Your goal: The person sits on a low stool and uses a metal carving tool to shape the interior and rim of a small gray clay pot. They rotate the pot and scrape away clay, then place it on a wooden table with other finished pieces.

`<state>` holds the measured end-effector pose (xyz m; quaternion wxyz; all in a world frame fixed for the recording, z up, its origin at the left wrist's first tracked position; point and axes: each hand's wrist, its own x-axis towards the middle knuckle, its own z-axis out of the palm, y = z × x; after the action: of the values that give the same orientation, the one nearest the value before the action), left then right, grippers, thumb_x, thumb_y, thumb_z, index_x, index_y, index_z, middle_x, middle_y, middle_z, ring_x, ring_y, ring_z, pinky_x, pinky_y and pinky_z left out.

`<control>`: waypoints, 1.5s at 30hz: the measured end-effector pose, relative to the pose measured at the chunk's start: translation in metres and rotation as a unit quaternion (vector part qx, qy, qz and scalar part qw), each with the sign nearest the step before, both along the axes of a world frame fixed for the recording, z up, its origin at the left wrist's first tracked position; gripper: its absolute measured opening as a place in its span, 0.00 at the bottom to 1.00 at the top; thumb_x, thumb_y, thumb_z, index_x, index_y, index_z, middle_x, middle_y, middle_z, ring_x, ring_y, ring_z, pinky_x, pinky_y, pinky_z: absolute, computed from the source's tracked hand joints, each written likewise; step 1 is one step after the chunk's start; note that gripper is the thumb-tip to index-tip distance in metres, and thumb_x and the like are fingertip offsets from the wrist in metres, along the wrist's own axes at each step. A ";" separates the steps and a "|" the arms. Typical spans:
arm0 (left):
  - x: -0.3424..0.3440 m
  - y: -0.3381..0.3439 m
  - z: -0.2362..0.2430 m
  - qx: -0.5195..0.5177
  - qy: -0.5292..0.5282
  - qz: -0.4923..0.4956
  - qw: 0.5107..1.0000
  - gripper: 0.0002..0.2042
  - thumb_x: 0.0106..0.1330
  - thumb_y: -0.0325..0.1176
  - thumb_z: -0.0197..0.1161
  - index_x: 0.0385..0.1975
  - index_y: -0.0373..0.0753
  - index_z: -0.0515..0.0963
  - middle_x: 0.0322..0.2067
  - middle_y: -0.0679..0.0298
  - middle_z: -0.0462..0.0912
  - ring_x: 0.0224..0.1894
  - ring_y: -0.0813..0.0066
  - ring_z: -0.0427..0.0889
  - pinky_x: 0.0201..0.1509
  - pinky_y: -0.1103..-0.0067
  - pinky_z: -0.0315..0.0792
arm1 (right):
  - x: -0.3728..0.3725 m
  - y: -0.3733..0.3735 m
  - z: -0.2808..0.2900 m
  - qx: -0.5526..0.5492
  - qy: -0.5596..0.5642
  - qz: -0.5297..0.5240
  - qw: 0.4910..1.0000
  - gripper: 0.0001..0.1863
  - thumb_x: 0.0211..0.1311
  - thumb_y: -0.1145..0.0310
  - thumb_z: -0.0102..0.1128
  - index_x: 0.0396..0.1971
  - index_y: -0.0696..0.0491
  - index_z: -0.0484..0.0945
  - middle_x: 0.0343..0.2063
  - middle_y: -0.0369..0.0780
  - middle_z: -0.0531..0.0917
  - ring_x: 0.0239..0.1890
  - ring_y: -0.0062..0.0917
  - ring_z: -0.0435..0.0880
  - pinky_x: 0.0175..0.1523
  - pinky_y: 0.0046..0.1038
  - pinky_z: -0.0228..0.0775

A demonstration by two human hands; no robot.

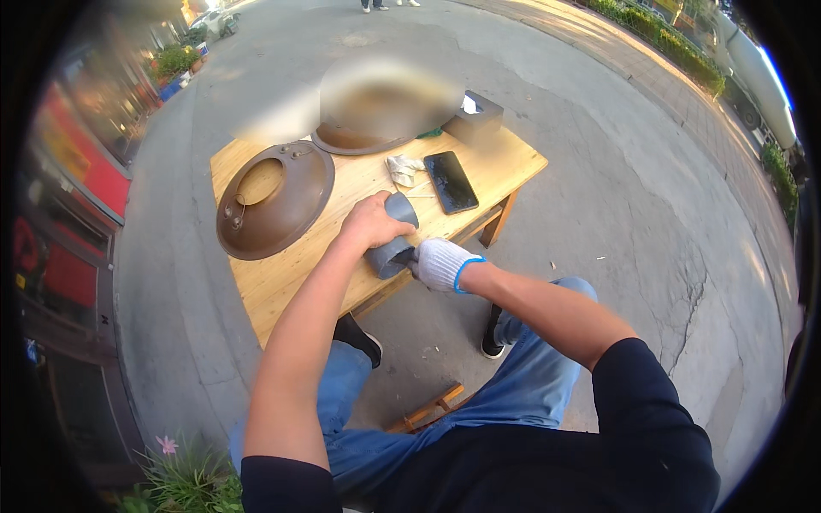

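A grey plastic pipe piece [392, 258] lies near the front edge of the wooden table [295, 295]. My bare left hand [374, 224] is closed over it, thumb and fingers on either side. My right hand [443, 263] wears a white knitted glove with a blue cuff and is closed beside the pipe's near right side. Something dark sticks out of the glove and meets the pipe; too little of it shows to name it. Beyond the pipe lie a crumpled pale cloth or paper [404, 169] and a black phone [451, 182].
A brown domed metal ring with a round hole [295, 218] lies on the table's left. Behind it stands another brown round piece [359, 141], partly blurred. A dark tissue box [475, 122] sits at the far right corner. My knees [575, 299] are close to the table.
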<state>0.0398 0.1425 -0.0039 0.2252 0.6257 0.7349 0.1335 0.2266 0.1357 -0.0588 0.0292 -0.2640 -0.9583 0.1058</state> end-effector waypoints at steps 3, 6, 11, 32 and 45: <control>0.003 -0.003 0.004 -0.005 -0.020 0.004 1.000 0.52 0.44 0.54 0.80 0.68 0.27 0.69 0.61 0.39 0.77 0.63 0.51 0.79 0.67 0.69 0.73 | 0.003 -0.017 0.003 -0.011 0.063 -0.087 0.994 0.08 0.56 0.69 0.61 0.24 0.57 0.86 0.26 0.52 0.86 0.31 0.48 0.88 0.41 0.44 0.81; 0.003 0.000 0.007 -0.018 -0.014 0.003 1.000 0.52 0.44 0.55 0.79 0.68 0.27 0.69 0.61 0.39 0.77 0.63 0.51 0.79 0.68 0.69 0.73 | 0.001 -0.017 -0.014 0.031 0.071 -0.083 0.993 0.08 0.54 0.69 0.62 0.24 0.57 0.86 0.25 0.52 0.86 0.31 0.48 0.88 0.41 0.44 0.81; -0.002 0.001 0.000 -0.001 -0.021 0.003 1.000 0.52 0.45 0.55 0.80 0.67 0.27 0.69 0.61 0.39 0.78 0.62 0.52 0.80 0.67 0.70 0.73 | -0.001 0.005 -0.006 0.020 -0.032 0.058 0.998 0.07 0.51 0.68 0.65 0.22 0.56 0.86 0.24 0.51 0.86 0.30 0.47 0.88 0.40 0.43 0.81; -0.022 0.021 -0.035 0.048 -0.012 -0.060 0.997 0.35 0.50 0.52 0.73 0.54 0.34 0.81 0.52 0.48 0.85 0.54 0.57 0.84 0.58 0.69 0.77 | 0.003 -0.021 0.032 -0.005 -0.029 -0.023 0.999 0.12 0.70 0.66 0.59 0.33 0.58 0.85 0.20 0.46 0.84 0.25 0.37 0.87 0.34 0.37 0.80; -0.004 0.006 -0.003 -0.021 -0.062 0.004 0.998 0.52 0.46 0.50 0.79 0.69 0.25 0.66 0.56 0.42 0.82 0.54 0.58 0.86 0.59 0.72 0.79 | 0.000 -0.029 0.001 0.140 0.115 -0.024 0.983 0.05 0.52 0.71 0.70 0.27 0.56 0.87 0.27 0.49 0.87 0.32 0.43 0.89 0.40 0.39 0.84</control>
<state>0.0360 0.1485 -0.0073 0.2829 0.6086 0.7243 0.1579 0.2267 0.1069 -0.0575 0.1786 -0.2660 -0.9473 -0.0001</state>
